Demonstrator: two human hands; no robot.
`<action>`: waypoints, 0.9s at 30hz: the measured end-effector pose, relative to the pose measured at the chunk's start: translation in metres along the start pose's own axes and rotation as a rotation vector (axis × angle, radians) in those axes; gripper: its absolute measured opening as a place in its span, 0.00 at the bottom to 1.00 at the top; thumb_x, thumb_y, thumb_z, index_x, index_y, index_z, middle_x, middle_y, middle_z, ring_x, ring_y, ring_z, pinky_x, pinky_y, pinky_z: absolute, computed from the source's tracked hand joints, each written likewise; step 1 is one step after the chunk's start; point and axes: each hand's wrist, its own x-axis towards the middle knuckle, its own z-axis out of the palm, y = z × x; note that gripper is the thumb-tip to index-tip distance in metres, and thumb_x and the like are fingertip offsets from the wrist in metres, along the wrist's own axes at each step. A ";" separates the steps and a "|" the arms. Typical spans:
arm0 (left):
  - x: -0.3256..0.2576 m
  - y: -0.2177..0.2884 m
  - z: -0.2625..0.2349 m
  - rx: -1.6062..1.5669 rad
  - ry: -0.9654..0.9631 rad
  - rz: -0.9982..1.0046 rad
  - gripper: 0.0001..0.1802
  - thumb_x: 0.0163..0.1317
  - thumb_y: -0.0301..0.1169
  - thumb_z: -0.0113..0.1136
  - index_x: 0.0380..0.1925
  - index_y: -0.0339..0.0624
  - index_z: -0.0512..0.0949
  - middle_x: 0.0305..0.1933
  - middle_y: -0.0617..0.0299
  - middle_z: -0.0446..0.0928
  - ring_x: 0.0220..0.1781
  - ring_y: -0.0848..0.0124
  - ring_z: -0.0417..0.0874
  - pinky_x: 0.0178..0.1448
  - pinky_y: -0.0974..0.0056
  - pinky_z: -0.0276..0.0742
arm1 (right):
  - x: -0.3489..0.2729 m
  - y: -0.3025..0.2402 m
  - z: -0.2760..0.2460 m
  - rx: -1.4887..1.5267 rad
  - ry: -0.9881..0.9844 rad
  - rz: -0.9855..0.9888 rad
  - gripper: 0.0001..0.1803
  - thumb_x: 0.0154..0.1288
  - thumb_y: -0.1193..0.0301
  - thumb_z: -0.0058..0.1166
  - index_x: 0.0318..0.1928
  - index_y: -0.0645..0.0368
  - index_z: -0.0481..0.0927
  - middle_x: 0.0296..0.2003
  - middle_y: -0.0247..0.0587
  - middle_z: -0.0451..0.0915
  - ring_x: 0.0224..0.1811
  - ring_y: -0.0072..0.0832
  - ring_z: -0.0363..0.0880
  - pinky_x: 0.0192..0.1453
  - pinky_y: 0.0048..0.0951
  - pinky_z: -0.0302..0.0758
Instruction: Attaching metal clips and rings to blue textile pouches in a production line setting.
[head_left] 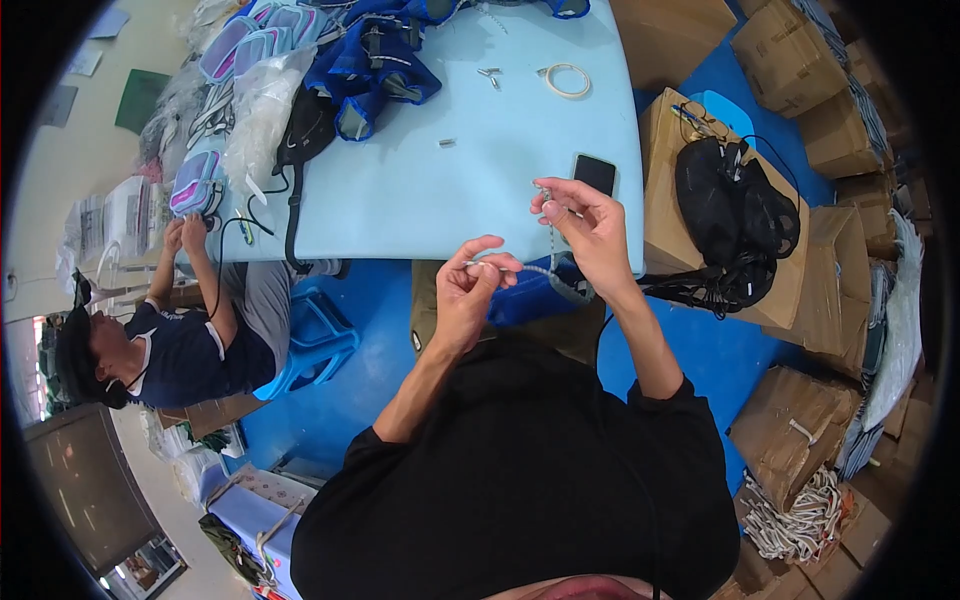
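Observation:
A thin grey patterned cord (540, 270) runs between my two hands in front of the table's near edge. My left hand (468, 292) pinches one end of it between thumb and fingers. Higher up and to the right, my right hand (590, 228) is closed on another stretch of the cord, close to its tip. The fingertips partly hide what is at that tip. Below the hands a blue fabric piece (530, 300) with a grey edge lies on my lap, and the cord leads down to it.
On the light blue table (400, 205) lie a black phone (595, 173), a tape roll (565, 80), small metal pieces (447, 143) and blue bags (370, 65). A co-worker (190, 340) sits at the left, handling a clear-fronted pouch (196, 182). A carton (670, 215) bearing black bags (735, 215) stands right.

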 end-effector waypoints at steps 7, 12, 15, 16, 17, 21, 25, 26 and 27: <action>0.000 0.011 0.014 0.219 -0.111 0.072 0.08 0.75 0.26 0.62 0.49 0.34 0.76 0.37 0.55 0.89 0.44 0.71 0.88 0.56 0.66 0.78 | -0.012 0.023 0.015 0.079 0.045 0.078 0.16 0.74 0.76 0.62 0.59 0.67 0.83 0.48 0.45 0.88 0.49 0.25 0.86 0.50 0.27 0.83; 0.003 0.020 0.024 0.592 0.061 0.034 0.09 0.72 0.26 0.65 0.45 0.30 0.82 0.33 0.57 0.88 0.37 0.77 0.87 0.45 0.71 0.79 | -0.025 0.021 0.031 0.122 0.166 0.086 0.17 0.76 0.75 0.60 0.61 0.67 0.82 0.51 0.44 0.86 0.55 0.26 0.84 0.59 0.29 0.81; 0.002 0.021 0.029 0.722 0.115 0.065 0.09 0.71 0.25 0.66 0.46 0.29 0.85 0.32 0.58 0.88 0.36 0.76 0.87 0.41 0.72 0.79 | -0.035 0.015 0.038 0.141 0.155 0.094 0.17 0.77 0.74 0.59 0.62 0.67 0.82 0.52 0.43 0.85 0.57 0.26 0.82 0.62 0.29 0.79; 0.002 0.019 0.032 0.744 0.130 0.095 0.09 0.71 0.25 0.67 0.46 0.29 0.86 0.32 0.58 0.88 0.34 0.77 0.87 0.39 0.72 0.78 | -0.038 0.014 0.040 0.140 0.153 0.097 0.17 0.77 0.74 0.59 0.62 0.67 0.82 0.52 0.43 0.85 0.57 0.26 0.82 0.62 0.29 0.79; 0.003 0.018 0.034 0.743 0.133 0.093 0.09 0.71 0.25 0.67 0.46 0.29 0.86 0.32 0.58 0.88 0.34 0.77 0.87 0.39 0.72 0.78 | -0.041 0.013 0.042 0.170 0.155 0.110 0.17 0.77 0.74 0.59 0.62 0.67 0.82 0.52 0.43 0.85 0.57 0.25 0.82 0.62 0.29 0.79; 0.003 0.008 0.035 0.789 0.144 0.212 0.09 0.70 0.25 0.68 0.45 0.31 0.87 0.30 0.60 0.87 0.31 0.80 0.85 0.34 0.73 0.76 | -0.050 0.014 0.050 0.278 0.164 0.163 0.17 0.77 0.75 0.58 0.62 0.67 0.82 0.53 0.43 0.84 0.58 0.25 0.81 0.63 0.29 0.78; 0.001 -0.003 0.030 0.784 0.158 0.302 0.09 0.69 0.26 0.69 0.45 0.32 0.87 0.28 0.62 0.86 0.28 0.83 0.82 0.31 0.74 0.75 | -0.057 0.016 0.054 0.285 0.186 0.120 0.17 0.77 0.76 0.58 0.62 0.68 0.81 0.53 0.42 0.83 0.56 0.24 0.81 0.59 0.27 0.79; 0.001 -0.005 0.030 0.784 0.157 0.300 0.09 0.69 0.26 0.69 0.45 0.32 0.87 0.28 0.62 0.86 0.28 0.83 0.82 0.31 0.74 0.75 | -0.058 0.019 0.055 0.285 0.187 0.121 0.17 0.77 0.76 0.58 0.62 0.68 0.81 0.53 0.42 0.83 0.56 0.24 0.81 0.59 0.27 0.79; 0.000 -0.008 0.030 0.748 0.175 0.289 0.09 0.68 0.26 0.69 0.45 0.32 0.87 0.28 0.62 0.86 0.28 0.83 0.81 0.31 0.74 0.75 | -0.059 0.022 0.058 0.261 0.208 0.074 0.17 0.78 0.76 0.57 0.62 0.68 0.81 0.52 0.42 0.84 0.54 0.24 0.81 0.57 0.26 0.80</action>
